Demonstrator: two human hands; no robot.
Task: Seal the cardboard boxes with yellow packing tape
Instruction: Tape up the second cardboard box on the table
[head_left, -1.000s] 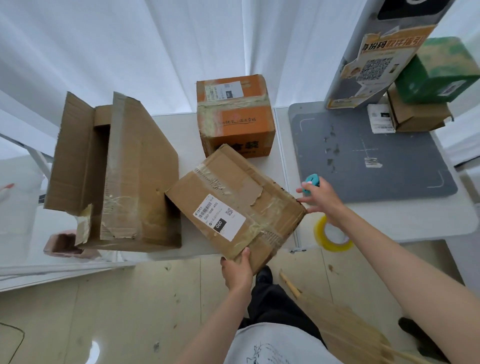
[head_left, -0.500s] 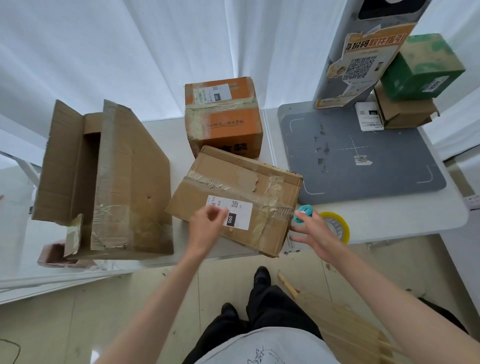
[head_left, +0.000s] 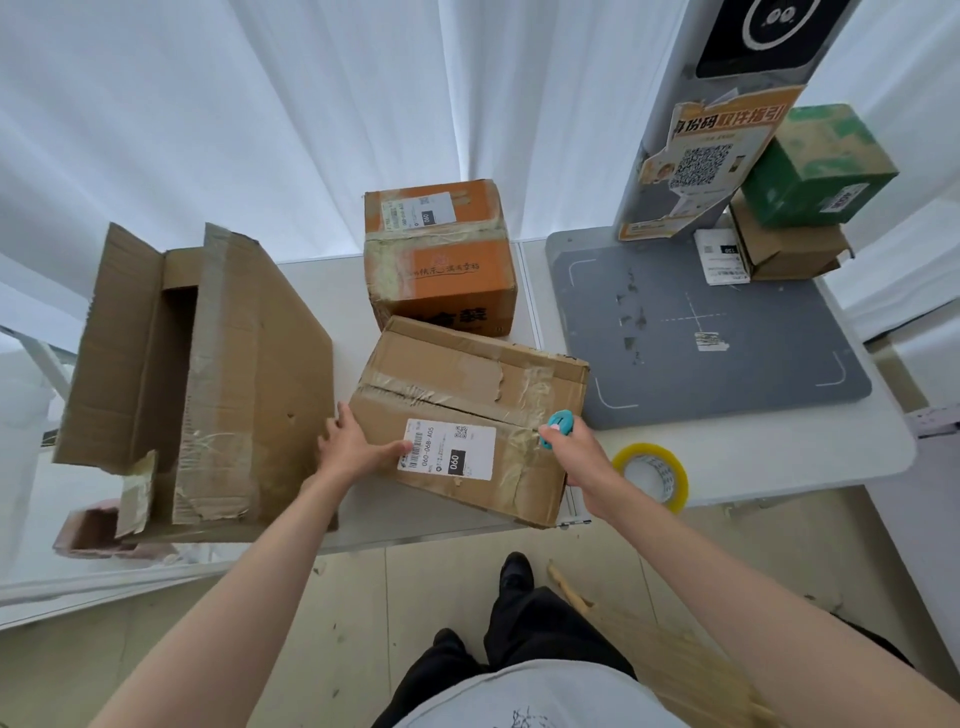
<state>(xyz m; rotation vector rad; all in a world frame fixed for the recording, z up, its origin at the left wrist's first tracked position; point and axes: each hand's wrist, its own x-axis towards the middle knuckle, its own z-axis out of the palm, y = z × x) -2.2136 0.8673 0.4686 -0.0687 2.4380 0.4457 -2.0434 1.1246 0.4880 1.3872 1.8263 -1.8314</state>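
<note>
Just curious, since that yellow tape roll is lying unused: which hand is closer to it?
The right hand, which grips a small teal tool, is just left of the yellow tape roll. The left hand rests on the brown box, across the box from the roll.

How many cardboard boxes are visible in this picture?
5: the large open box at left, the orange box at the back, the labelled box under both hands, and the green box stacked on a brown box at right. Others may be hidden.
</note>
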